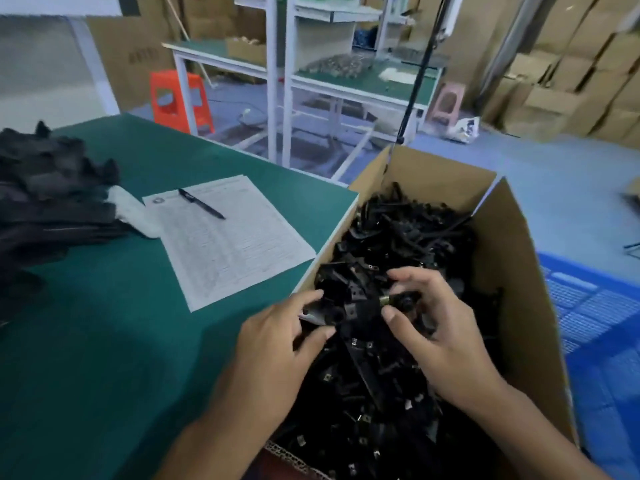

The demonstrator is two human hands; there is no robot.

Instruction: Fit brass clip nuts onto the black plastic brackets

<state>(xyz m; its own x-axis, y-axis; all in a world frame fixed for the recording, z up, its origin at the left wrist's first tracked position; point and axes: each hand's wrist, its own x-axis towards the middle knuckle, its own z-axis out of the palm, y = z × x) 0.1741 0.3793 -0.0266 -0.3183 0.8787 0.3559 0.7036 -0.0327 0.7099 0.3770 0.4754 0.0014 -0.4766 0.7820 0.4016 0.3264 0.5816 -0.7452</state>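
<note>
A cardboard box (pixel 512 306) at the table's right edge is full of black plastic brackets (pixel 408 230), several with small metal clip nuts on them. Over the pile, my left hand (pixel 277 344) grips one end of a black bracket (pixel 346 306) between thumb and fingers. My right hand (pixel 436 327) pinches the bracket's other end, where a brass clip nut (pixel 385 301) sits between my thumb and fingers. Both forearms reach in from the bottom of the view.
The green table (pixel 104 341) holds a printed sheet (pixel 228 240) with a black pen (pixel 201 203) on it, a white cloth (pixel 135 213) and a heap of black parts (pixel 45 202) at the left. A blue crate (pixel 602 341) stands right of the box. Workbenches and stools lie beyond.
</note>
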